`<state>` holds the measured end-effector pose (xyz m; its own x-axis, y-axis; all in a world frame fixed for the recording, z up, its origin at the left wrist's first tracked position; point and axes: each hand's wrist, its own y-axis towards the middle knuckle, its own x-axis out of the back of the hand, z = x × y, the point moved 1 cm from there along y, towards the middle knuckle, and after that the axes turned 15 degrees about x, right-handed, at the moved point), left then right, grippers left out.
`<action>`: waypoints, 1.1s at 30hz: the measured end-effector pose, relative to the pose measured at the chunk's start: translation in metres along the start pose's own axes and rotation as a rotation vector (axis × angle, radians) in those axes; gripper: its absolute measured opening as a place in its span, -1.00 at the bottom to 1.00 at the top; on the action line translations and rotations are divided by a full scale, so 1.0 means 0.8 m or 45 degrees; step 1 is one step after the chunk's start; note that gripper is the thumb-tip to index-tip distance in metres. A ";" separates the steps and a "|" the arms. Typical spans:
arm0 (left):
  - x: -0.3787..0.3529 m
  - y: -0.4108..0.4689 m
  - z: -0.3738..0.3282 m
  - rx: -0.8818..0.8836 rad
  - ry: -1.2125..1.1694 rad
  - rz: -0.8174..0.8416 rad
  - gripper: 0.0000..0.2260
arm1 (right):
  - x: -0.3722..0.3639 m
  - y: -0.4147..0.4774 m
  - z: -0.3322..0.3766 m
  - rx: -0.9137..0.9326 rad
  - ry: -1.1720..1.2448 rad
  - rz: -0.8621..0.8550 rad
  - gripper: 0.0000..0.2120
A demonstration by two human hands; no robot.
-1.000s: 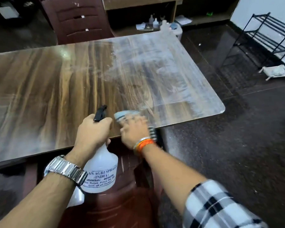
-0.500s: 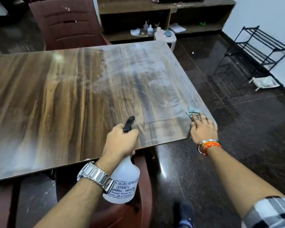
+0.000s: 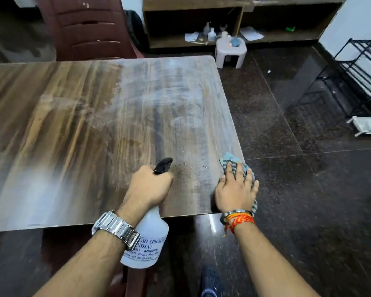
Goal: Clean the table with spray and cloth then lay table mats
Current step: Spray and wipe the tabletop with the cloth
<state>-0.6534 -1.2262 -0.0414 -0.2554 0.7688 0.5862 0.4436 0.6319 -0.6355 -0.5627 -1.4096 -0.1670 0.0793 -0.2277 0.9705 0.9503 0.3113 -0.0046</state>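
cloth (image 3: 228,161) swept to the table (image 3: 73,125) corner — bottle (image 3: 151,236) label reads "(india)".

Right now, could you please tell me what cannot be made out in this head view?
The label on the spray bottle: its start is covered by the left wrist and watch; the trigger is hidden in the grip of the left hand.
The cloth: mostly under the right hand, so its size is unclear.
The table: its left end is cut off by the frame edge.
The small bottles on the shelf: too small to identify.
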 end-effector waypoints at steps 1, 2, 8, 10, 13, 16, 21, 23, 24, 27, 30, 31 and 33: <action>-0.007 -0.002 -0.008 -0.020 -0.004 -0.027 -0.83 | 0.001 0.007 -0.002 -0.017 0.006 0.017 -0.52; -0.011 -0.004 -0.016 -0.030 -0.008 -0.045 -0.84 | 0.003 0.015 -0.001 -0.024 0.014 0.029 -0.51; -0.029 0.014 -0.043 0.010 -0.111 -0.120 -0.87 | 0.000 0.072 0.048 0.232 0.075 0.090 -0.45; -0.026 0.025 -0.050 0.011 -0.137 -0.202 -0.82 | -0.006 0.082 0.079 0.388 0.074 0.150 -0.48; -0.010 0.044 -0.057 0.096 -0.151 -0.379 -0.70 | -0.018 0.073 0.130 0.825 0.067 0.257 -0.49; 0.006 0.059 -0.063 0.138 -0.148 -0.455 -0.73 | -0.024 0.040 0.164 1.311 0.035 0.447 -0.46; 0.024 0.082 -0.066 0.174 -0.149 -0.435 -0.70 | -0.025 0.098 0.084 0.845 0.068 0.217 -0.47; 0.031 0.091 -0.067 0.181 -0.174 -0.426 -0.71 | -0.013 0.150 0.021 0.465 -0.010 0.117 -0.46; 0.034 0.094 -0.068 0.185 -0.183 -0.416 -0.70 | -0.005 0.168 -0.001 0.328 -0.020 0.098 -0.49; 0.049 0.105 -0.066 0.205 -0.240 -0.395 -0.61 | -0.008 0.189 0.004 0.136 -0.041 0.018 -0.52; 0.063 0.121 -0.062 0.212 -0.274 -0.404 -0.63 | -0.024 0.186 0.078 0.349 -0.078 0.037 -0.50; 0.069 0.127 -0.063 0.218 -0.278 -0.410 -0.63 | -0.029 0.181 0.108 0.472 -0.056 0.084 -0.50; 0.082 0.140 -0.065 0.235 -0.306 -0.423 -0.63 | -0.039 0.166 0.172 0.752 -0.009 0.165 -0.50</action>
<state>-0.5757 -1.1102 -0.0485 -0.5604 0.5080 0.6541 0.1484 0.8386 -0.5241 -0.4801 -1.2343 -0.1651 0.1793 -0.1482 0.9726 0.6047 0.7964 0.0099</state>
